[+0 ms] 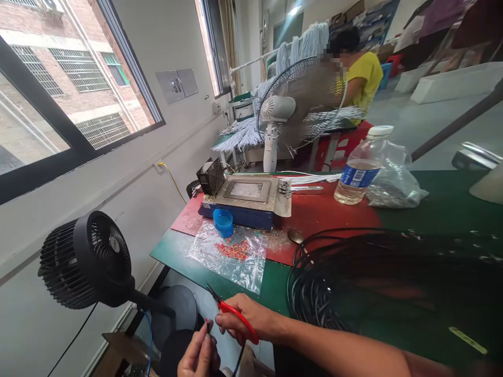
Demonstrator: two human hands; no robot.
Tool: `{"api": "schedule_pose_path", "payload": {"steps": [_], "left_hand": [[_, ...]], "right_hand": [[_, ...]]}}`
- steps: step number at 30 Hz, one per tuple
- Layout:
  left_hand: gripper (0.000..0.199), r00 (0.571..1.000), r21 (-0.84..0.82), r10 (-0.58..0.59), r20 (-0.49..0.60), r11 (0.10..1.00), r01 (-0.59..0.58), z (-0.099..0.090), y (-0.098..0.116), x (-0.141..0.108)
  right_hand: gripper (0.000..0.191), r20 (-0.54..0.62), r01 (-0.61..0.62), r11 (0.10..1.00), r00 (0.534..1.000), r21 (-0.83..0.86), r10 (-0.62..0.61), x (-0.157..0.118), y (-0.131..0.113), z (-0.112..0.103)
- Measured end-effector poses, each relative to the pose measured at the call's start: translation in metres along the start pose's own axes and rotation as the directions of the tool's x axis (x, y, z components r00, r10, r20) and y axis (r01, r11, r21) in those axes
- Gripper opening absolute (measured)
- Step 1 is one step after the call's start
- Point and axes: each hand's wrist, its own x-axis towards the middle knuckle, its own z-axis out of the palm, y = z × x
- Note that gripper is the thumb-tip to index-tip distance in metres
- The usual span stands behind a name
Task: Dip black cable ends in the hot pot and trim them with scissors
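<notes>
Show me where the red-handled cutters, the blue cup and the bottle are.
Cutters (233, 310): head view, on the red handle.
Blue cup (223, 225): head view, on its outer side wall.
Bottle (359, 176): head view, on the blue and white label.

pieces (233, 250) on plastic bag (251, 272) | cables (319, 299) right of bag | bottle (357, 177) behind cables

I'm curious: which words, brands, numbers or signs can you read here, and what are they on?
None can be read with certainty.
Bottle: pale lettering on its blue label, too small to read.
Black fan: a small pale mark at its hub, too blurred.
Red-handled snips in the right hand: no lettering can be made out.
</notes>
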Motion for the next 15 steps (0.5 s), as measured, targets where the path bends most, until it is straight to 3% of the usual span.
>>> {"api": "schedule_pose_path", "payload": {"steps": [6,12,15], "left_hand": [[0.035,0.99,0.1,0.073,-0.118,0.993,-0.062,-0.013,0.004,0.009],[0.041,0.983,-0.034,-0.072,-0.167,0.997,0.068,-0.005,0.011,0.003],[0.039,0.985,-0.061,-0.079,-0.155,0.996,0.07,0.002,0.016,-0.003]], "right_hand": [[0.042,0.094,-0.006,0.986,0.995,-0.165,0.022,-0.002,0.004,0.002],[0.045,0.239,-0.012,0.979,0.969,-0.203,0.061,-0.004,0.007,0.002],[0.047,0.277,-0.048,0.974,0.955,-0.221,0.11,-0.004,0.008,0.001]]}}
